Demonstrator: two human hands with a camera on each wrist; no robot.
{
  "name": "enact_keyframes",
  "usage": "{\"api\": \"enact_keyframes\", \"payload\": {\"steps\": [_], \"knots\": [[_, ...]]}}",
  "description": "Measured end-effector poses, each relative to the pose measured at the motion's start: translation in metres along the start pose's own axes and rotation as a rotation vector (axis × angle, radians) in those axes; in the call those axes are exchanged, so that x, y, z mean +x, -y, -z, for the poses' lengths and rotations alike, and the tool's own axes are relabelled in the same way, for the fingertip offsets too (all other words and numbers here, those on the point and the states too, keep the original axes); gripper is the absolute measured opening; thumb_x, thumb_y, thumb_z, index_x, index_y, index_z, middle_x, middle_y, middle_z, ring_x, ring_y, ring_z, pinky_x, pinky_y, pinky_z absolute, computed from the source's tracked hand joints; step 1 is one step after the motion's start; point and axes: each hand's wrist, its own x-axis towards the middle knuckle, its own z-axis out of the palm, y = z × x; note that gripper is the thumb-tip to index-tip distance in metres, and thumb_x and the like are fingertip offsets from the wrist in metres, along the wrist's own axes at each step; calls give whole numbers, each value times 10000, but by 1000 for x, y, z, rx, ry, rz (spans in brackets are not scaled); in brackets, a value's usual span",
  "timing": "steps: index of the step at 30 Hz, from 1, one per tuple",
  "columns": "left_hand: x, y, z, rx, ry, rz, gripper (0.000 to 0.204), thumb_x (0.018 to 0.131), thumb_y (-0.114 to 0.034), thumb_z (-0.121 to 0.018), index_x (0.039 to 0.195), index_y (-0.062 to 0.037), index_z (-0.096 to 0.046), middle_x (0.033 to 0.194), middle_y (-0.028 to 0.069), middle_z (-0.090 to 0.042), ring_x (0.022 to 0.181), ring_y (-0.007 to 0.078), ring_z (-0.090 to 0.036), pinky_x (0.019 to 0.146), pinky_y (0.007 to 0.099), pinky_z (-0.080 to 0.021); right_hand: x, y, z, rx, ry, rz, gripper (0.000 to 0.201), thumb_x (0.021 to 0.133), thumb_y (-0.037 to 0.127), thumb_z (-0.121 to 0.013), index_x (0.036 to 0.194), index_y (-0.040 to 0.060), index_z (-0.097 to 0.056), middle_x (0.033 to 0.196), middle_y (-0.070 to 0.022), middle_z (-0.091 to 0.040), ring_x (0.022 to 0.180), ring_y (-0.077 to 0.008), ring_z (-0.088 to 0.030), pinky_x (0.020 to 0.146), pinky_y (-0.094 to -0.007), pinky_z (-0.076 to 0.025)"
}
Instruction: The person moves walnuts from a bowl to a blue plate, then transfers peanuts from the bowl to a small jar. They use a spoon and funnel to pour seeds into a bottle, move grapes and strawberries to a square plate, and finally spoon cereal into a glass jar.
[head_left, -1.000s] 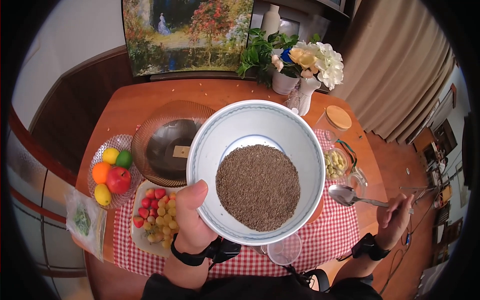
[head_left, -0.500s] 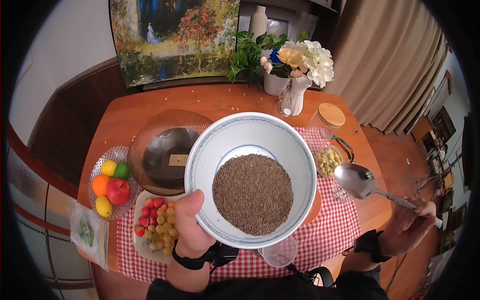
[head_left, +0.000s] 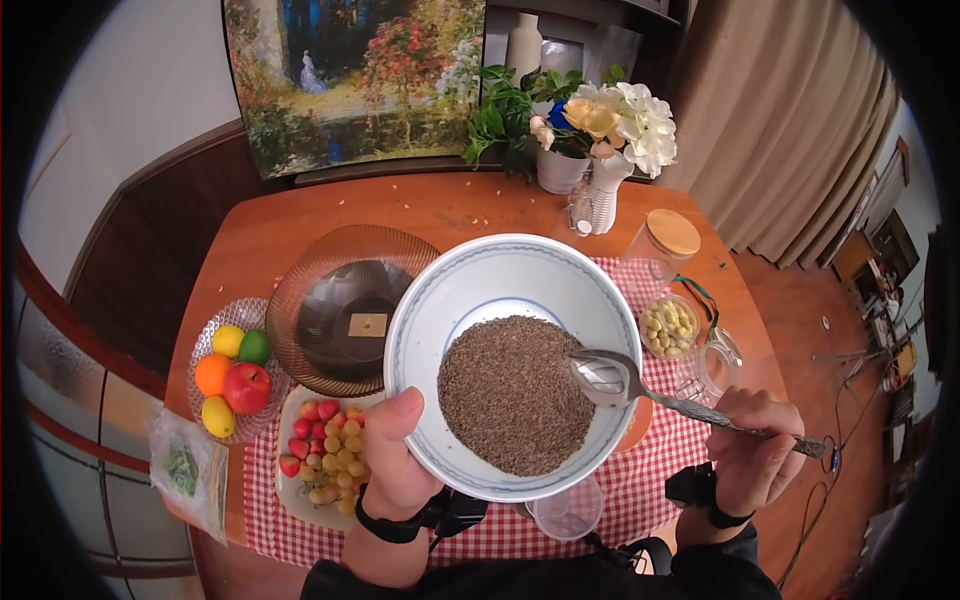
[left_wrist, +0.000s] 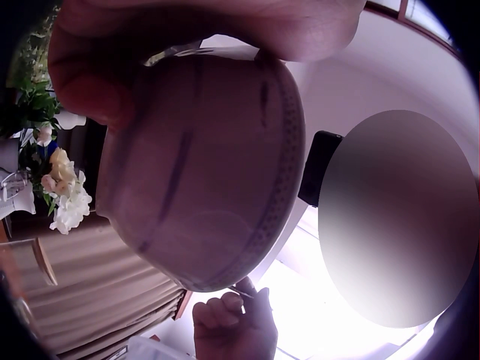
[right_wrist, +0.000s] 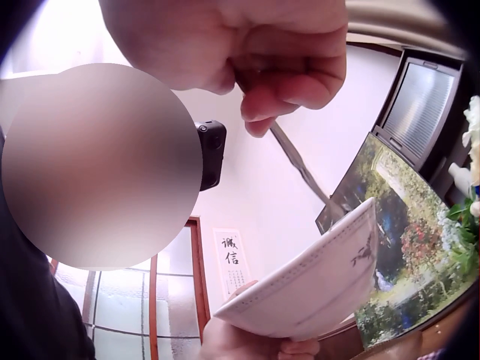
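Observation:
My left hand (head_left: 398, 450) grips a white bowl (head_left: 420, 300) with a blue-patterned rim, the thumb along its near left side. Inside the bowl lies a mound of small brown seeds (head_left: 510, 400). My right hand (head_left: 757, 440) holds a metal spoon (head_left: 690, 408) by its handle, fingers curled round it. The spoon's head overlaps the right part of the seeds in the head view. From the left wrist view, the bowl's outer wall (left_wrist: 210, 165) fills the middle, with the fingers beneath it. The right wrist view shows the spoon handle (right_wrist: 296, 161) slanting down behind the bowl's rim.
Around the bowl stand a brown glass bowl (head_left: 290, 310), a glass dish (head_left: 205, 340) of fruit, a tray (head_left: 290, 490) of strawberries and grapes, and a jar of pale green pieces (head_left: 670, 328). A wooden-lidded jar (head_left: 673, 234) and flower vases (head_left: 603, 205) stand behind.
My right hand has brought the spoon leftward from beyond the table's right side to over the bowl, its head now at the seeds. The left hand keeps holding the bowl, slightly lower in view.

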Motion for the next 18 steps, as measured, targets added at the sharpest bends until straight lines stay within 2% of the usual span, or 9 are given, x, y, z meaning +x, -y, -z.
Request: {"api": "enact_keyframes", "payload": {"steps": [2, 4, 5, 7, 10, 14, 18], "knots": [[0, 0, -1, -9, 8, 3, 707, 821, -417, -474, 1353, 33, -355, 1303, 190, -482, 1160, 272, -509, 987, 387, -404, -2, 0, 1, -71, 20, -5, 365, 1018, 282, -307, 935, -25, -485, 587, -69, -487, 456, -103, -412, 469, -251, -330], [0, 0, 0, -19, 15, 5, 703, 824, -415, -470, 1353, 33, -356, 1302, 186, -484, 1159, 269, -509, 987, 386, -404, -7, 2, 1, -39, -40, -167, 363, 1017, 269, -303, 935, -38, -480, 603, -98, -509, 466, -119, -449, 458, -246, -368], [0, 1, 1, -15, 3, 9, 694, 828, -411, -464, 1352, 32, -358, 1300, 183, -487, 1159, 267, -510, 987, 385, -403, -7, 1, 0, -37, -39, -167, 363, 1017, 269, -303, 935, -38, -480, 603, -98, -509, 466, -119, -449, 458, -246, -368], [0, 2, 3, -9, -9, 13, 686, 832, -407, -459, 1351, 31, -361, 1298, 179, -490, 1158, 265, -510, 987, 384, -402, -8, 0, -4, 41, -126, -303, 355, 1015, 255, -298, 916, -38, -473, 588, -104, -511, 457, -137, -473, 444, -238, -400], [0, 4, 5, -37, 14, 6, 675, 837, -400, -453, 1348, 31, -364, 1293, 179, -494, 1156, 265, -511, 986, 382, -401, -7, -9, -8, 163, -130, -373, 352, 1014, 253, -299, 897, -33, -468, 564, -103, -506, 431, -143, -466, 429, -231, -406], [0, 5, 4, -41, -15, -1, 671, 837, -401, -454, 1342, 31, -370, 1290, 178, -496, 1154, 263, -512, 986, 380, -400, -5, -11, -13, 263, -246, -492, 351, 1013, 256, -293, 890, -19, -473, 564, -104, -518, 415, -148, -452, 429, -240, -393], [0, 4, 3, -26, -29, -1, 673, 835, -407, -457, 1337, 34, -375, 1287, 177, -497, 1152, 262, -512, 985, 379, -400, -4, -15, -14, 287, -320, -537, 353, 1012, 259, -292, 894, -16, -478, 569, -101, -522, 428, -150, -457, 435, -247, -392]]}}
